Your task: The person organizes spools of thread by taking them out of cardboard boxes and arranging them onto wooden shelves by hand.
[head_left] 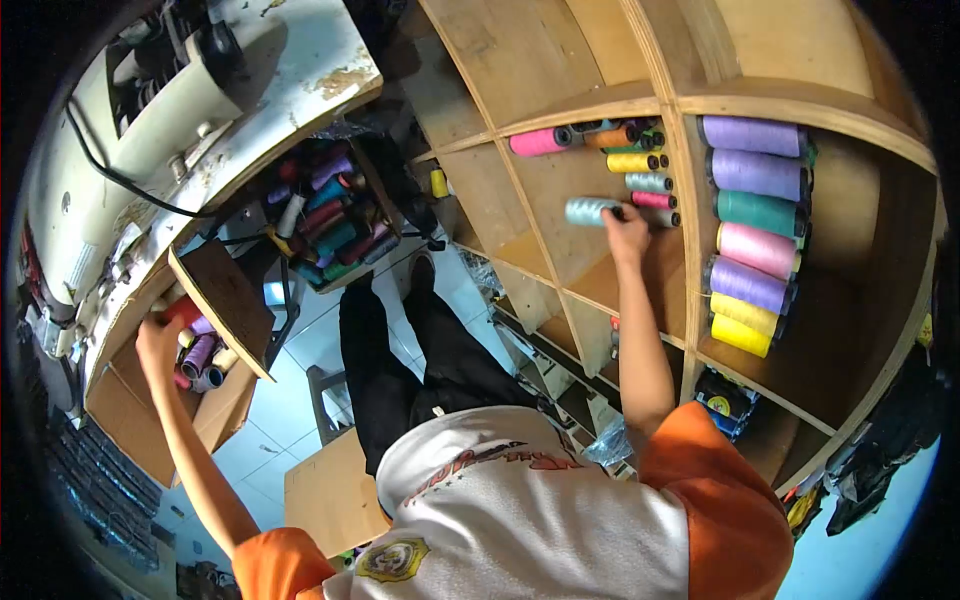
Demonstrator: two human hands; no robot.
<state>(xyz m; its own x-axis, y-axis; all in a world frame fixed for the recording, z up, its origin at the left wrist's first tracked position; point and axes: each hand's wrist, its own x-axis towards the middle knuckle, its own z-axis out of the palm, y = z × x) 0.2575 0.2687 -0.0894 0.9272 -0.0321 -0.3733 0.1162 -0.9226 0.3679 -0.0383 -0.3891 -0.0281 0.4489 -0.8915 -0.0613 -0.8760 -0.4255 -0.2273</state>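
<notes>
My right hand [628, 236] is closed around the end of a pale blue thread spool [590, 211], held sideways inside a shelf compartment. Just beyond it lie a grey-blue spool [648, 182], a magenta spool [653, 200] and a yellow spool [631, 162], stacked along the compartment's right wall. On the left, my left hand [158, 345] reaches into an open cardboard box [130, 420]. Its fingers are bent against a red thread spool [182, 311], partly hidden. Purple spools [199, 356] and several others lie loose in the same box.
The wooden shelf [690, 250] fills the right side; its neighbouring compartment holds a column of large spools [752, 219]. A second box of mixed spools [335, 230] sits under the white table [290, 60], which bears a sewing machine [150, 150]. A box flap [222, 310] stands up beside my left arm.
</notes>
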